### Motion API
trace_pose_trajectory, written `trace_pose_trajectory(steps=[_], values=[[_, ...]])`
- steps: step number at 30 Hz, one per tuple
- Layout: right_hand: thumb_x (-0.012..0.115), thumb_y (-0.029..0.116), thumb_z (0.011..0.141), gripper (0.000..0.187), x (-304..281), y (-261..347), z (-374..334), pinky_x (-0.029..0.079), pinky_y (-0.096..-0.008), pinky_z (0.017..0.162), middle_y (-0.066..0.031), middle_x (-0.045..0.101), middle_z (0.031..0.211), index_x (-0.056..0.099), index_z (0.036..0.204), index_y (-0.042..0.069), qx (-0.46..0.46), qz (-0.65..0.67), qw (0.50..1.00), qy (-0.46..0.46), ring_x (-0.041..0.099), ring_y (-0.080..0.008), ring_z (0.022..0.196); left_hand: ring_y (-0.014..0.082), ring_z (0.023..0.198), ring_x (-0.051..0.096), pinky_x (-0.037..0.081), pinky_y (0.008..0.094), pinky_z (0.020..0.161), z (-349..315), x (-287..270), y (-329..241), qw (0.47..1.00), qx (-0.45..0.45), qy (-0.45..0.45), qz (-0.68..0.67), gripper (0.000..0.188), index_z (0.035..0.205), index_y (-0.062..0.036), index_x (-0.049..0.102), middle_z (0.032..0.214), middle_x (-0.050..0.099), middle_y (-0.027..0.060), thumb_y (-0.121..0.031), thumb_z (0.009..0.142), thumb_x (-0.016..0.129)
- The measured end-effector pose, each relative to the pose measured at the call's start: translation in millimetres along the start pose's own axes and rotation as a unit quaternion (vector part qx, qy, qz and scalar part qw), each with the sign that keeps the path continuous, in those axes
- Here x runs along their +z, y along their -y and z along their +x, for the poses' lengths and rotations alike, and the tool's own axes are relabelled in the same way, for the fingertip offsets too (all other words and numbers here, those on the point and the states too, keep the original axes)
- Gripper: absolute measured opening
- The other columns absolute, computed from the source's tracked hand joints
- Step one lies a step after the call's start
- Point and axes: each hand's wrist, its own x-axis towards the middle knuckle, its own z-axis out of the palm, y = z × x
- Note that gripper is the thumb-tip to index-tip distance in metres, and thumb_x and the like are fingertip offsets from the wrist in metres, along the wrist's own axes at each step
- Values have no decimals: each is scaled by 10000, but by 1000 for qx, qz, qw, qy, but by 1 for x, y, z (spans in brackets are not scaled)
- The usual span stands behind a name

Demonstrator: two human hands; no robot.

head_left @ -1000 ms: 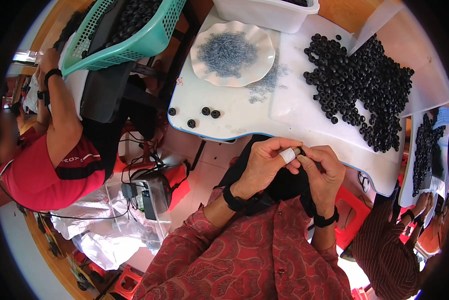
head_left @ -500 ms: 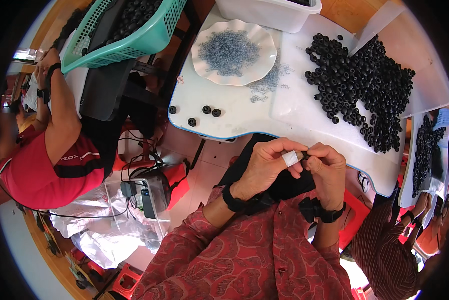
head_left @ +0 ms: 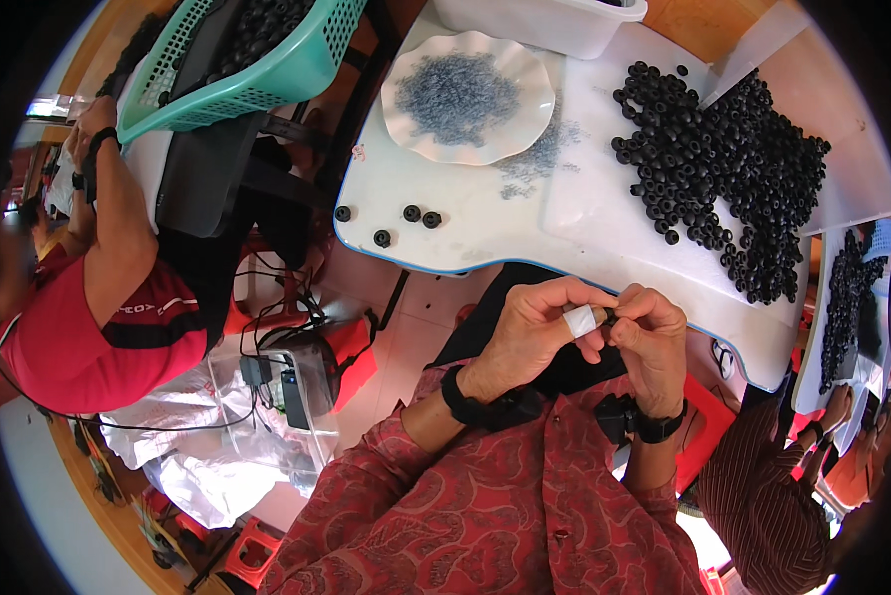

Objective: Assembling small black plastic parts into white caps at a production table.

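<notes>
My left hand [head_left: 530,329] and my right hand [head_left: 653,339] meet in front of my chest, near the table's front edge. White tape [head_left: 580,320] wraps one finger of the left hand. Between the fingertips of both hands is a small black round part [head_left: 609,316], mostly hidden. It resembles the black ring-shaped parts [head_left: 673,159] heaped on the right of the table. Several single black parts [head_left: 382,238] lie apart near the left edge. A white wavy-rimmed plate [head_left: 536,119] holds a mound of tiny clear bluish pieces [head_left: 455,94]; more are scattered beside it.
The white table [head_left: 495,223] has a blue edge. A white bin [head_left: 534,28] stands at the back, and a clear plastic container [head_left: 842,129] rests behind the heap. To the left, a green basket [head_left: 306,79] holds black parts near a person in red [head_left: 98,337].
Both hands stay together at nearly the same spot, with only slight finger movement around the small black part. The view has shifted a little.
</notes>
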Motion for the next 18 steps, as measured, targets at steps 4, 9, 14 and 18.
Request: trace_pose_trajectory(steps=[4,9,14,18], values=[[767,6,795,152,1,1,1,497,-219,654,-37,611,825,635,870,6,-2,-17,1000,3,597,-106,737,120,710,652,585,261,579,-1,1,-1,1000,-2,-3,-11,185,1097,46,662,885,651,88,-35,947,590],[780,23,792,179,4,4,0,499,-220,680,-21,607,839,626,882,14,-15,-62,998,5,596,-95,754,118,714,652,584,261,581,-3,0,-2,1000,-7,-3,-7,186,1094,53,656,904,647,89,-43,949,589],[775,20,797,234,9,5,0,488,-216,715,-10,565,865,644,991,-1,-27,-94,995,3,581,-84,783,125,720,653,580,261,581,-2,-1,0,1000,7,-3,-17,203,1122,47,629,931,646,97,-54,948,596],[761,26,807,425,6,12,1,460,-217,701,-6,538,910,630,1211,10,-5,-140,989,42,548,-83,793,141,720,656,580,272,577,1,-4,-2,998,-2,6,-63,278,1202,31,545,941,639,101,-59,945,603]])
